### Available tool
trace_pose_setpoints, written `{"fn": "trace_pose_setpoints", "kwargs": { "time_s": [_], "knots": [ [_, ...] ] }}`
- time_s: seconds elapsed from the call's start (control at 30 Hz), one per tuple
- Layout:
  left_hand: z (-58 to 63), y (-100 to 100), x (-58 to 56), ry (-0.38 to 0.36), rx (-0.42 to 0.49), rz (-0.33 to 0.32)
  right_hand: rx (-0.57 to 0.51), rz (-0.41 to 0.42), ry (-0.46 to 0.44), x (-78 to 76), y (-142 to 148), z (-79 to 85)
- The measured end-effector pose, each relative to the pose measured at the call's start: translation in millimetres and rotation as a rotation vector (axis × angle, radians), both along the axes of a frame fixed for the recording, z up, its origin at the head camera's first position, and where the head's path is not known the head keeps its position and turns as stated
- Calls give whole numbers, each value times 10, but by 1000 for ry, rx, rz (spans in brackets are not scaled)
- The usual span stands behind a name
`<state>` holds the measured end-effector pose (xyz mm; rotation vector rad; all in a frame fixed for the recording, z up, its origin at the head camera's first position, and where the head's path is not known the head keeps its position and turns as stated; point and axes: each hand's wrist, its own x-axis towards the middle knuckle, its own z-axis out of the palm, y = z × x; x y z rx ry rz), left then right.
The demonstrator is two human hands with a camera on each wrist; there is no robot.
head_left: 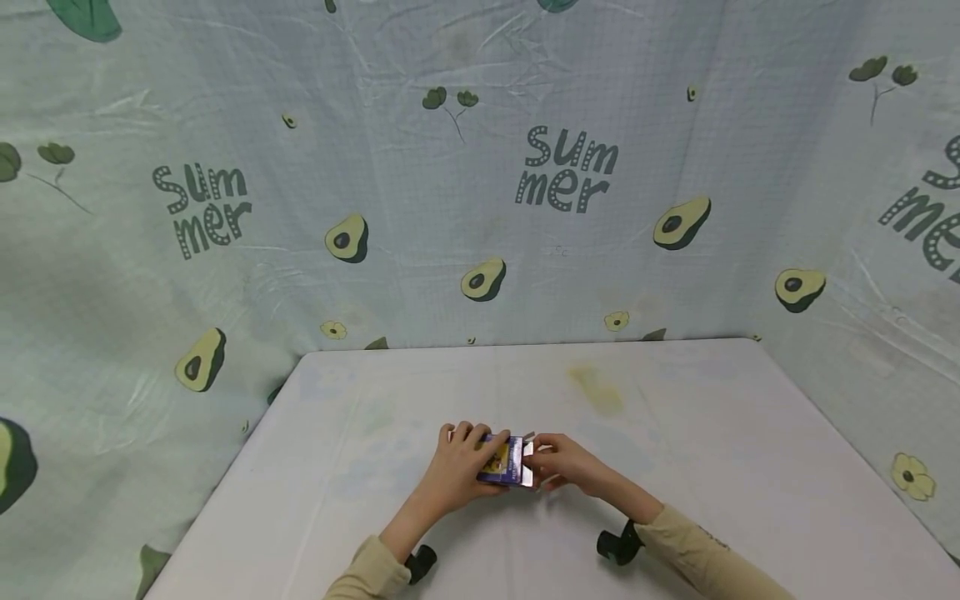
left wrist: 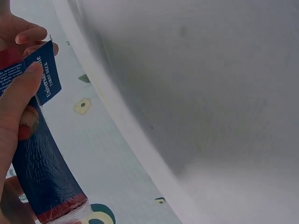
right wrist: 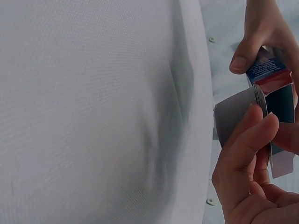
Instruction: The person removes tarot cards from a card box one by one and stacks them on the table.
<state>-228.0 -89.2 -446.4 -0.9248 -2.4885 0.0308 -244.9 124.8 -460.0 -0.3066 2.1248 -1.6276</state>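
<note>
A small blue and red tarot card box [head_left: 498, 463] is held above the table, its end open towards the right. My left hand [head_left: 457, 468] grips it from the left, the thumb pressed on one face in the left wrist view. The printed end flap [left wrist: 46, 77] stands folded out, with the words "Tarot Deck" on it. My right hand [right wrist: 245, 163] is at the open end, fingers curled; it seems to pinch the grey-white inner side of the flap [right wrist: 236, 114]. One finger lies by the opening. What is inside the box is hidden.
Both hands are over a white cloth-covered table [head_left: 360, 467] with a yellowish stain [head_left: 597, 390] further back. Behind and beside it hangs a pale curtain [head_left: 420, 192] printed with avocados. Dark wrist cameras [head_left: 619, 545] are strapped below both forearms.
</note>
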Motion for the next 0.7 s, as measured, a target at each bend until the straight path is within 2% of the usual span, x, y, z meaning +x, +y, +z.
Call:
{"fn": "trace_pose_setpoints", "kwargs": {
  "time_s": [0.13,0.47,0.7],
  "knots": [
    [-8,-17,1,-22,-4,8,17,-1,-2,4,27,22],
    [-25,-65,-15,39,-1,-10,37,-22,-8,-3,119,34],
    [-32,-94,-16,29,25,-16,62,-43,20,18,188,53]
  ]
}}
